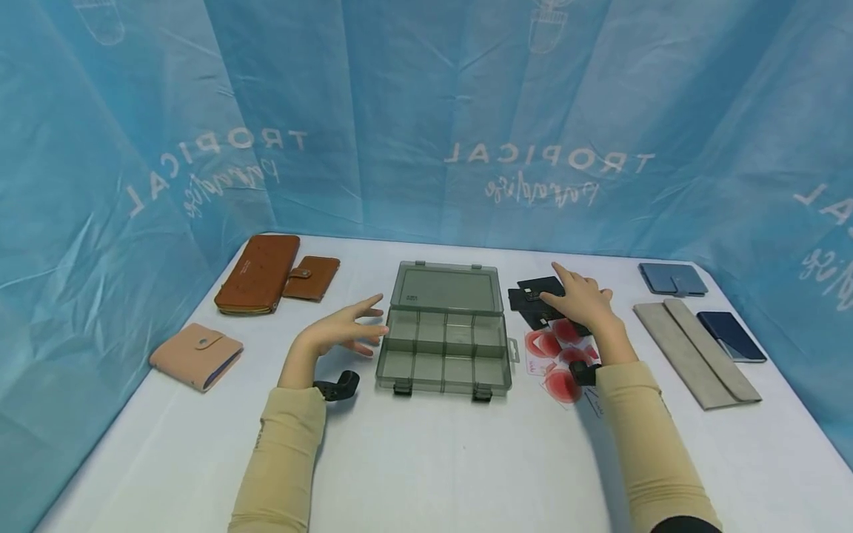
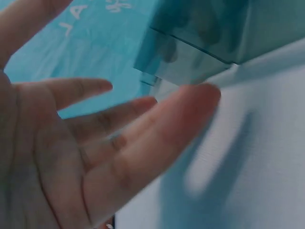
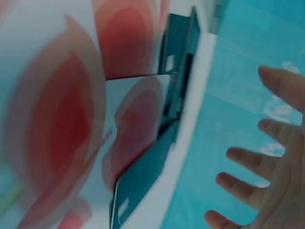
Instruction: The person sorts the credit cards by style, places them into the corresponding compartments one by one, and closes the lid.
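Cards, black ones (image 1: 536,305) lying in a loose heap over white cards with red circles (image 1: 556,354), sit just to the right of the open box, and your hands frame that spot.

Start at the far left of the table (image 1: 426,459): a pink snap wallet (image 1: 195,355) lies near the edge, with a long brown wallet (image 1: 258,273) and a small brown wallet (image 1: 310,277) touching each other farther back.

Next comes your left hand (image 1: 346,331). It hovers just left of the box with its fingers spread and straight, holding nothing; in the left wrist view the fingertips (image 2: 200,98) are close to the box corner, and I cannot tell if they touch it.

The clear grey compartment box (image 1: 445,348) stands open at the centre, its lid tipped back.

Your right hand (image 1: 581,299) is over the black cards, fingers straight and fanned apart. The head view suggests the fingers rest on the cards, but contact is not certain. The right wrist view shows the spread fingers (image 3: 248,157) gripping nothing.

Farther right lie a long grey pouch (image 1: 696,354), a dark blue wallet (image 1: 731,336) just beside it, and a light blue wallet (image 1: 673,278) behind them.
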Available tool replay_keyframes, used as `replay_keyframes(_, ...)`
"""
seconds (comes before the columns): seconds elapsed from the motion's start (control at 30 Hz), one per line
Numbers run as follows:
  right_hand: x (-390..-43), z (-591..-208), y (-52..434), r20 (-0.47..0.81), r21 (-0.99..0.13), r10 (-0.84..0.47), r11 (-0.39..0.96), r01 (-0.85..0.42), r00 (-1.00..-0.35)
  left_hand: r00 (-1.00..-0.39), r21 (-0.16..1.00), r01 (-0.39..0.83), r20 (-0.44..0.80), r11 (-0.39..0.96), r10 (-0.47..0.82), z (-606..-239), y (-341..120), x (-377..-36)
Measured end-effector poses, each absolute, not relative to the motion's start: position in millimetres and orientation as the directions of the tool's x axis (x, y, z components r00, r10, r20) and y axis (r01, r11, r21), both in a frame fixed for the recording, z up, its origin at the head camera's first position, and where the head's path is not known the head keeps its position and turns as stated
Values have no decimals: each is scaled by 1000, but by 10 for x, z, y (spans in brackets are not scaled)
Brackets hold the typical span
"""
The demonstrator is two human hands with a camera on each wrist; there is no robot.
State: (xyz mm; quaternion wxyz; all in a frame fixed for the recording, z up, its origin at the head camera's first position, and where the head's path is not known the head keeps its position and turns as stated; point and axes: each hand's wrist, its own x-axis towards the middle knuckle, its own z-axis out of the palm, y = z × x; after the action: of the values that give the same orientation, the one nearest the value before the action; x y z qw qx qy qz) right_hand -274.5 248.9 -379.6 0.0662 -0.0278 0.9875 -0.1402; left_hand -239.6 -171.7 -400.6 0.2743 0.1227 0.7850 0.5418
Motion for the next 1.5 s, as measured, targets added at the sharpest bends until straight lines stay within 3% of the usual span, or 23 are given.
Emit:
replay_keyframes(0.17,-3033,-3914,2495,-236,-359,-29,931,59,-971,-778,940,-157,-306,302,549,-4091,-1714,-2436)
replay_keyframes(0.37,-3187,-4027,2465,-307,-364,3,924,121,-952,-771,927,-162,-332,337,543,-4133,-1685,-2444)
replay_keyframes(0.6,-3230,-4043,2391,-265,-358,58,921,155,-962,-778,924,-167,-339,345,530,-4158,-1681,-2432)
replay_keyframes(0.83,-3267,-4059,2392,-214,-432,132,876,215,-968,-787,923,-168,-337,347,516,-4161,-1682,-2422)
replay_keyframes(1.13,-3241,-4028,2402,-21,-651,181,744,151,-983,-773,940,-179,-316,289,551,-4235,-1717,-2444)
replay_keyframes(1.3,-3186,-3995,2407,-36,-755,189,639,150,-981,-774,941,-169,-310,292,552,-4252,-1730,-2439)
replay_keyframes(1.5,-3103,-3878,2337,-37,-799,187,584,142,-982,-763,945,-171,-305,277,570,-4269,-1741,-2449)
